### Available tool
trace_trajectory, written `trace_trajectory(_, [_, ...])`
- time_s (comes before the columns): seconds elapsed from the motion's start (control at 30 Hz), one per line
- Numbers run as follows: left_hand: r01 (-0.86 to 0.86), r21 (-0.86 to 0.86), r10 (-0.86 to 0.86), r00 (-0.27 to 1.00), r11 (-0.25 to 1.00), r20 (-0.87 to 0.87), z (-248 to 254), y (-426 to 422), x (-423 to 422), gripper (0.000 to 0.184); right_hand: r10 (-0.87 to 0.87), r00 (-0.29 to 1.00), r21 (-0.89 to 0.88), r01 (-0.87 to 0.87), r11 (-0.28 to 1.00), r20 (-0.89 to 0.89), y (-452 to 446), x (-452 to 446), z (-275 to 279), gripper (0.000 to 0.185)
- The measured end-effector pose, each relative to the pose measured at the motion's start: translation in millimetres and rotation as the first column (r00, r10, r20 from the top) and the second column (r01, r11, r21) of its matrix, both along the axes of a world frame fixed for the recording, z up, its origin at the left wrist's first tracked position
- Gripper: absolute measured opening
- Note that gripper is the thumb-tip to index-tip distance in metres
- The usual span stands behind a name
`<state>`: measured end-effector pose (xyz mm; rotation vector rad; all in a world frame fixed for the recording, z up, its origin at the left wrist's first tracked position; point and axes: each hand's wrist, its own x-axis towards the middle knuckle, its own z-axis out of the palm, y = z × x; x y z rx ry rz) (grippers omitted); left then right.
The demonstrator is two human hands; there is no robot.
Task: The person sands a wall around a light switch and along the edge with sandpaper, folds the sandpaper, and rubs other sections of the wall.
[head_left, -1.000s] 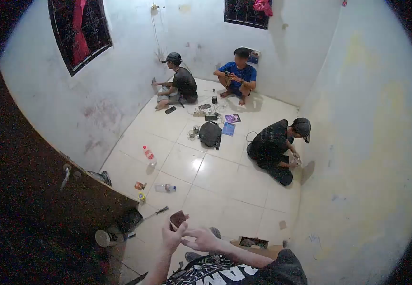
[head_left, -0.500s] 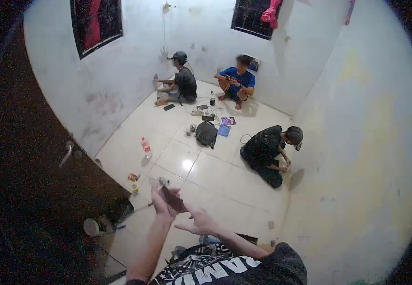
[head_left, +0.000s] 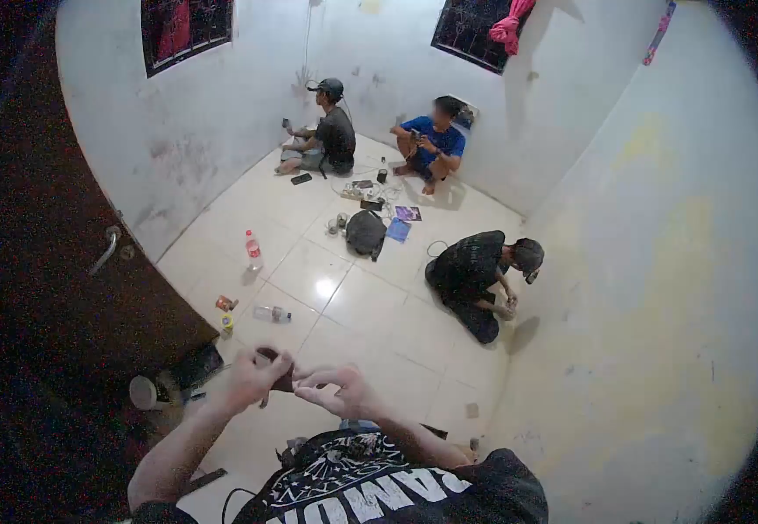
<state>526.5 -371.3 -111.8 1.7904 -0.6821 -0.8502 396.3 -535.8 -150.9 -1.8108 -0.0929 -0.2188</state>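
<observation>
A dark reddish-brown sheet, thin and curled over, is in front of my chest. My left hand is closed on it, with the thumb across its upper part. From the other side, my right hand has its bent fingers and thumb at the sheet's right edge and seems to pinch it there. What material the sheet is made of cannot be made out. A clear plastic bottle lies on the tiled floor just beyond my hands.
A red-labelled bottle stands farther out. Three people sit or squat by the walls, one at right. A dark bag, phones and cables lie mid-floor. A brown door is at left, with a white bucket near it.
The sheet went from lying flat across my left palm to being curled in my left fingers. My right hand has come to its edge. The view has shifted, and both hands appear farther left.
</observation>
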Motion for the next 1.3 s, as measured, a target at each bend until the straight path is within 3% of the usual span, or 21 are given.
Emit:
trace_trajectory(0.1, [-0.013, 0.112, 0.018, 0.999, 0.994, -0.041, 14.4, 40.9, -24.2, 0.034, 0.177, 0.974, -0.068, -0.188, 0.980, -0.143, 8.9, 3.4, 5.4, 0.021])
trace_trajectory(0.13, [-0.049, -0.050, 0.049, 0.999, 0.998, 0.008, 5.7, 50.1, -29.5, 0.035, 0.203, 0.978, -0.149, -0.209, 0.966, -0.057, 11.9, 3.7, 5.4, 0.023])
trace_trajectory(0.2, [-0.099, -0.371, 0.142, 0.986, 0.923, 0.088, -15.1, 70.5, -41.2, 0.036, 0.228, 0.965, -0.194, -0.251, 0.948, -0.133, 16.5, -1.1, 0.4, 0.024])
trace_trajectory(0.3, [-0.420, -0.444, 0.446, 0.893, 0.792, -0.050, -25.4, 94.7, -60.1, 0.038, 0.321, 0.937, -0.245, -0.347, 0.905, -0.141, 22.4, 8.6, -13.6, 0.028])
trace_trajectory(0.33, [-0.376, -0.508, 0.487, 0.868, 0.775, 0.100, -33.4, 100.1, -58.9, 0.035, 0.354, 0.925, -0.268, -0.378, 0.886, -0.137, 21.5, 10.8, -16.8, 0.031])
trace_trajectory(0.47, [-0.567, -0.592, 0.600, 0.782, 0.573, -0.168, -39.3, 94.0, -79.4, 0.032, 0.387, 0.897, -0.290, -0.437, 0.852, -0.215, 21.8, 14.0, -3.9, 0.038])
trace_trajectory(0.57, [-0.674, -0.590, 0.591, 0.715, 0.444, -0.372, -44.8, 86.2, -85.4, 0.033, 0.413, 0.884, -0.278, -0.462, 0.842, -0.219, 23.3, 15.1, -2.5, 0.043])
trace_trajectory(0.67, [-0.720, -0.541, 0.640, 0.670, 0.436, -0.376, -44.4, 77.5, -86.1, 0.033, 0.400, 0.887, -0.264, -0.453, 0.852, -0.230, 25.6, 13.7, -8.9, 0.049])
trace_trajectory(0.77, [-0.771, -0.532, 0.760, 0.566, 0.350, -0.319, -57.9, 66.7, -81.1, 0.033, 0.376, 0.893, -0.246, -0.432, 0.867, -0.246, 27.9, 12.5, 5.1, 0.059])
trace_trajectory(0.83, [-0.803, -0.473, 0.775, 0.541, 0.362, -0.326, -52.5, 60.9, -78.7, 0.031, 0.360, 0.916, -0.266, -0.396, 0.879, -0.176, 33.1, 10.2, -4.9, 0.068])
trace_trajectory(0.87, [-0.814, -0.446, 0.779, 0.535, 0.372, -0.326, -53.6, 57.3, -77.5, 0.031, 0.404, 0.897, -0.255, -0.439, 0.862, -0.178, 38.3, 14.2, -18.3, 0.078])
trace_trajectory(0.93, [-0.852, -0.337, 0.820, 0.498, 0.401, -0.283, -54.1, 48.3, -76.6, 0.029, 0.439, 0.874, -0.172, -0.475, 0.863, -0.208, 43.4, 16.6, -10.2, 0.081])
trace_trajectory(0.97, [-0.822, -0.395, 0.794, 0.536, 0.411, -0.288, -56.9, 44.4, -76.0, 0.028, 0.457, 0.861, -0.127, -0.491, 0.862, -0.223, 45.3, 15.8, -7.7, 0.082])
trace_trajectory(1.03, [-0.752, -0.508, 0.738, 0.608, 0.420, -0.291, -66.0, 35.8, -72.7, 0.027, 0.404, 0.900, -0.143, -0.427, 0.893, -0.163, 44.3, 15.6, -7.9, 0.078])
trace_trajectory(1.07, [-0.794, -0.472, 0.719, 0.577, 0.383, -0.387, -69.8, 34.0, -73.7, 0.024, 0.365, 0.920, -0.155, -0.385, 0.910, -0.142, 42.7, 14.3, -4.3, 0.076])
trace_trajectory(1.3, [-0.855, -0.389, 0.736, 0.503, 0.344, -0.454, -70.7, 18.0, -77.2, 0.024, 0.176, 0.982, -0.499, -0.186, 0.846, -0.067, 32.4, 7.1, -9.1, 0.048])
